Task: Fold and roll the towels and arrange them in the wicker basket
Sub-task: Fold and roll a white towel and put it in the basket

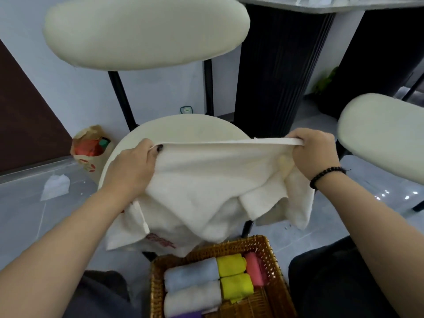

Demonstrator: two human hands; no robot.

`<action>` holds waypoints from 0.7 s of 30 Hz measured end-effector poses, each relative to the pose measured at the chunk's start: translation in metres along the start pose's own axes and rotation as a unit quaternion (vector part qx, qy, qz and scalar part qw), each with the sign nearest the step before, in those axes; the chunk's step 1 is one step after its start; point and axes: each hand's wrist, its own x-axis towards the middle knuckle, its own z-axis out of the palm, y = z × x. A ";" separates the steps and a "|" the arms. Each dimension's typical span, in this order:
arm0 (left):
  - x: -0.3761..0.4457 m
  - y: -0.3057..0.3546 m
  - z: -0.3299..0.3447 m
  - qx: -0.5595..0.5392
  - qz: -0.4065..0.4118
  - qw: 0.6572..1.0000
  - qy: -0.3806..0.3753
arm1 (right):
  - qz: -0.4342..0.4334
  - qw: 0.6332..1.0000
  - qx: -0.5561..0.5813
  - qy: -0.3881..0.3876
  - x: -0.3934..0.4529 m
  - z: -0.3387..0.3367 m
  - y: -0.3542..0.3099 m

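Observation:
A white towel (206,180) hangs stretched between my hands above a round cream chair seat (183,127). My left hand (135,161) grips its top left corner and my right hand (314,152) grips the top right corner, the hem pulled taut between them. The towel's lower part droops over more white cloth with red print (160,239) lying on the seat. Below, a wicker basket (273,253) sits between my knees. It holds rolled towels: a light blue one (190,271), a white one (192,297), two yellow ones (234,274), a pink one (254,269) and a purple one (185,315) at the frame's bottom edge.
The chair's cream backrest (144,31) rises ahead on black posts. A second cream chair (385,136) stands at the right. A paper bag (89,154) with red and green contents and a white scrap (55,187) lie on the grey floor at left. A dark ribbed table base (280,70) stands behind.

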 end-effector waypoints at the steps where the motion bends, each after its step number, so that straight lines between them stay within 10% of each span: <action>1: 0.000 -0.009 -0.004 -0.013 -0.010 1.000 -0.021 | 0.011 1.000 0.000 -0.012 0.001 -0.003 0.005; 7: -0.002 -0.041 -0.022 -0.024 0.011 0.988 -0.149 | 0.046 0.993 -0.041 -0.099 0.004 -0.003 0.024; 14: 0.004 -0.068 -0.040 0.051 0.015 0.989 -0.141 | 0.098 0.978 -0.111 -0.147 0.025 -0.019 0.039; 21: 0.000 -0.108 -0.057 0.067 -0.152 0.984 -0.065 | 0.138 0.966 -0.148 -0.163 0.046 -0.032 0.051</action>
